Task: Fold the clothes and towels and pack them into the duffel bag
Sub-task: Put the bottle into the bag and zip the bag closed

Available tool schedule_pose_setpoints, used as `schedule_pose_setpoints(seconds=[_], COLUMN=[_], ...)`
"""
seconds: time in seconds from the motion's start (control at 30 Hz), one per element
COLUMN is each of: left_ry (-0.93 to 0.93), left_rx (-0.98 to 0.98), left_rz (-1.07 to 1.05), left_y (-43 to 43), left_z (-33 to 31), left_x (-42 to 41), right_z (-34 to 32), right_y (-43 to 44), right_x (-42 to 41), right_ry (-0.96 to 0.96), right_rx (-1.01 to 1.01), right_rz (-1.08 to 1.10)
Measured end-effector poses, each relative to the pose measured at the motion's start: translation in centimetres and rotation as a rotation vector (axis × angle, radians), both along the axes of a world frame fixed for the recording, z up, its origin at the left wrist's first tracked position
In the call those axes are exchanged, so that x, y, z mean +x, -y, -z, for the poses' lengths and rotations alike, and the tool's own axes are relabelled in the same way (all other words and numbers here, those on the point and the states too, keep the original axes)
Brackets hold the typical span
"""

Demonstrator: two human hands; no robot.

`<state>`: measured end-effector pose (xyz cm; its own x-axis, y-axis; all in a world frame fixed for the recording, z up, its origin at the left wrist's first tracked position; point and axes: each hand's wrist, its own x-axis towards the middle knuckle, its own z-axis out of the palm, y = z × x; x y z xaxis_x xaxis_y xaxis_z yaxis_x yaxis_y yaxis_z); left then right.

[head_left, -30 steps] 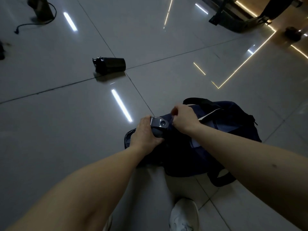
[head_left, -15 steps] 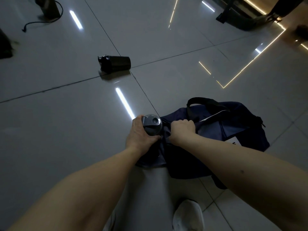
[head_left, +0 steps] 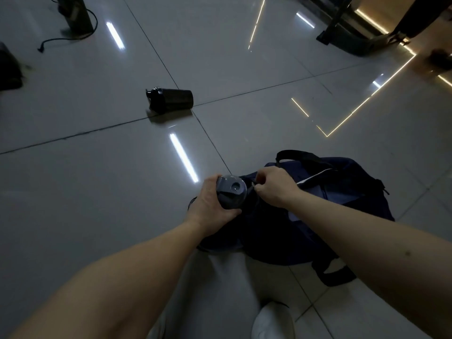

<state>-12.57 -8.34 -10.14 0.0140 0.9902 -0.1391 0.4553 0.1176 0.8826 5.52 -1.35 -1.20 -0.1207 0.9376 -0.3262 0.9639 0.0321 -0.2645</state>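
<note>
A dark navy duffel bag (head_left: 342,199) lies on the tiled floor in front of me, with black handles and a pale lining showing at its opening. My left hand (head_left: 208,206) grips a grey bottle (head_left: 231,193) upright at the bag's left end, its lid facing me. My right hand (head_left: 274,185) pinches the bag's fabric edge just right of the bottle. No folded clothes or towels can be made out in the dim bag.
A black shaker bottle (head_left: 171,99) lies on its side on the floor farther out. A dark post with a cable (head_left: 73,18) stands far left. Black equipment legs (head_left: 347,37) sit at the far right. My white shoe (head_left: 271,321) is below the bag.
The bottle has turned more upright in my left hand and sits lower at the bag's end. My right hand shifted along the bag's edge and now pinches it higher.
</note>
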Motion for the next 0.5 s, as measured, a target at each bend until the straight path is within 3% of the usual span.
schedule_pose_setpoints(seconds=[0.2, 0.4, 0.5], left_ry=[-0.177, -0.282, -0.449], left_rx=[0.014, 0.014, 0.130], left_rz=[0.371, 0.414, 0.532], left_y=[-2.4, -4.7, -6.8], left_z=[-1.1, -1.9, -3.0], left_x=[0.9, 2.1, 2.5], right_z=[-1.3, -1.9, -1.8], right_y=[-1.5, -1.9, -1.8], right_x=[1.5, 1.2, 1.0], right_ry=[-0.187, -0.236, -0.205], right_rx=[-0.046, -0.093, -0.061], right_rz=[0.055, -0.007, -0.071])
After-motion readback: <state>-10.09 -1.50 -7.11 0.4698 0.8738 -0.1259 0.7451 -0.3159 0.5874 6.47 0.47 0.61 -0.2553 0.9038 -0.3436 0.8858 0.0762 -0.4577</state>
